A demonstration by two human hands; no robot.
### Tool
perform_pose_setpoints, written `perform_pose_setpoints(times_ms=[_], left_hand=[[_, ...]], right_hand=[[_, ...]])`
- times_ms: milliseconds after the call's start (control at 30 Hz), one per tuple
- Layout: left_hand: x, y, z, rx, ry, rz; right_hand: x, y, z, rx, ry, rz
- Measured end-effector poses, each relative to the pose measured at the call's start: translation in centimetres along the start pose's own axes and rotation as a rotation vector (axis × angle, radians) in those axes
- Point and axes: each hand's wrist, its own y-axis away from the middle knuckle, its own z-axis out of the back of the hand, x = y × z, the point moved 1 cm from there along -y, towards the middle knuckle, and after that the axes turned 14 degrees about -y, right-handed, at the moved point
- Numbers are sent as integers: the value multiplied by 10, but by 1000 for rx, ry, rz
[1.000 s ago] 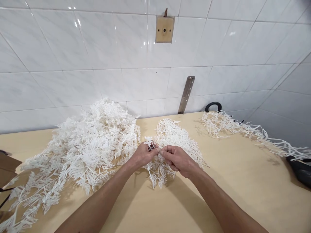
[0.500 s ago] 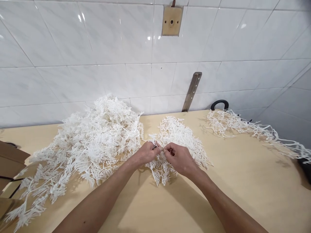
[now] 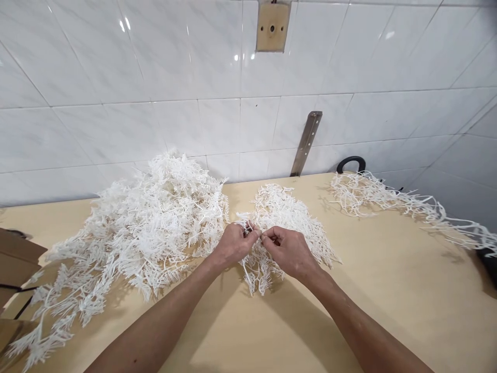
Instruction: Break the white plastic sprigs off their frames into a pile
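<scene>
My left hand (image 3: 237, 242) is closed around a white plastic sprig (image 3: 244, 224), part of which shows above its fingers. Close beside it, my right hand (image 3: 288, 249) pinches thumb against forefinger at the same spot, fingertips nearly touching the left ones; what lies in that pinch is too small to make out. Behind and beneath both hands spreads a small pile of white feathery plastic sprigs (image 3: 297, 220). To the left rises a much larger heap of white branching plastic foliage (image 3: 163, 217).
Bare white stems (image 3: 373, 194) trail along the table's right side, by a black curved handle (image 3: 351, 161). Cardboard boxes (image 3: 19, 256) stand at the left edge. A metal bracket (image 3: 306, 144) leans at the tiled wall, beneath a yellowed wall plate (image 3: 272, 27). The tabletop (image 3: 396, 280) is pale wood.
Both hands stay together in nearly the same place, with the left fingers shifted slightly around the sprig. The whole view has tilted down a little.
</scene>
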Motion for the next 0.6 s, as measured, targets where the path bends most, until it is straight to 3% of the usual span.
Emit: perform_pose_setpoints(times_ms=[267, 467, 600], left_hand=[[-10, 7, 0, -147, -36, -306], [-2, -1, 6, 25, 196, -58], [2, -4, 6, 33, 250, 45]], right_hand=[[-5, -8, 5, -26, -188, -263], [-2, -9, 19, -248, -162, -58], [-2, -7, 19, -166, -178, -82]])
